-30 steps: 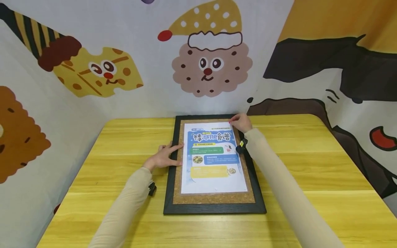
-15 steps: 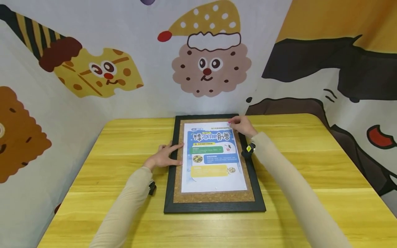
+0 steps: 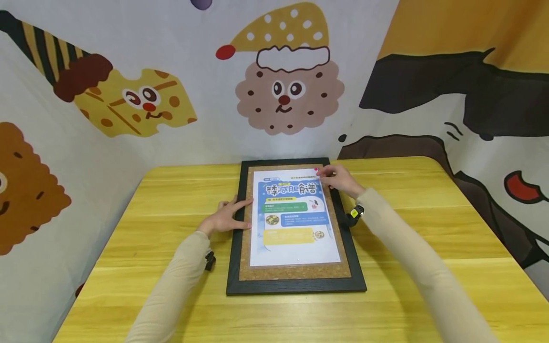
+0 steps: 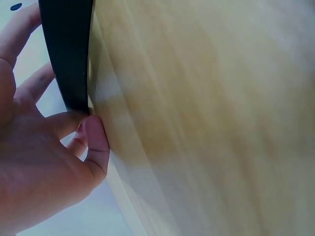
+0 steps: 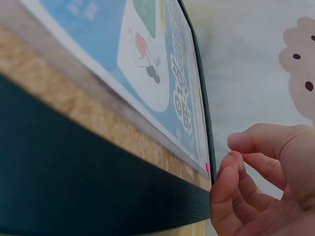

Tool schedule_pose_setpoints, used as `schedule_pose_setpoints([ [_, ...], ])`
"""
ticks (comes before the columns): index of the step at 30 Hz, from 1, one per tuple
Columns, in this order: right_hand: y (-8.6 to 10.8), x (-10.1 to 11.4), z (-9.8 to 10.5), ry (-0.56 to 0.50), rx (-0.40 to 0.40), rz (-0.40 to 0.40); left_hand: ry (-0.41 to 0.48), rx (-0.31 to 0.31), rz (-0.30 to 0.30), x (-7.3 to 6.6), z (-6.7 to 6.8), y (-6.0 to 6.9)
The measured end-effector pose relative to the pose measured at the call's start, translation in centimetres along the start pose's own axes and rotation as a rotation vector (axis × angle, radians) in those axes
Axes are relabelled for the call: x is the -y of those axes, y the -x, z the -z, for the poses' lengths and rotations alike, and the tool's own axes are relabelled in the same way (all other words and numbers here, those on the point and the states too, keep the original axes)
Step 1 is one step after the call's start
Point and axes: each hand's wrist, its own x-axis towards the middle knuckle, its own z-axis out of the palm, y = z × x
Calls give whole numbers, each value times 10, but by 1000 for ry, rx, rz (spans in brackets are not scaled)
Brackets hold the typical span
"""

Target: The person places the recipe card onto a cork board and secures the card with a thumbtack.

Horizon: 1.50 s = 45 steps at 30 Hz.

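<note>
A printed poster sheet (image 3: 296, 255) in a clear cover lies on a cork board (image 3: 296, 272) with a black frame (image 3: 296, 286). My left hand (image 3: 225, 215) rests on the board's left side, its spread fingers reaching over the frame to the sheet's edge. In the left wrist view that hand (image 4: 49, 152) touches the black frame (image 4: 69, 54). A pink pushpin (image 3: 316, 169) sits at the sheet's top right corner, also visible as a pink pushpin (image 5: 207, 168) from the right wrist. My right hand (image 3: 340, 180) is just beside it, fingers loosely bent, with nothing visible in them.
The board lies on a yellow wood-grain table (image 3: 171, 200), close to its back edge. Behind hangs a white cloth (image 3: 206, 143) printed with cartoon food. Dark devices are strapped to both wrists.
My right hand has let go of the pushpin and drawn back slightly down and right, leaving the pin's head exposed. The left hand stays on the board's edge.
</note>
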Motion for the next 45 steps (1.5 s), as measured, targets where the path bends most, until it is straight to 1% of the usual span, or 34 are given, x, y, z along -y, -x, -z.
schedule_pose_setpoints([
  [6,13,-1,6,24,37,27,-2,3,10,1,-2,0],
  [16,28,-3,11,42,58,58,14,-5,0,7,-3,0],
  [21,38,-7,16,61,57,112,14,-12,-11,8,-4,0],
  [24,45,-10,18,60,64,134,10,-15,-4,7,-4,0],
  [27,53,-14,22,61,62,139,12,-15,6,6,-5,0],
  [34,69,-26,30,141,37,149,-9,-2,-5,4,-2,-1],
  [37,77,-27,36,165,31,154,-15,2,6,3,-2,-1],
  [45,97,-25,53,179,36,130,14,7,23,3,-1,-1],
])
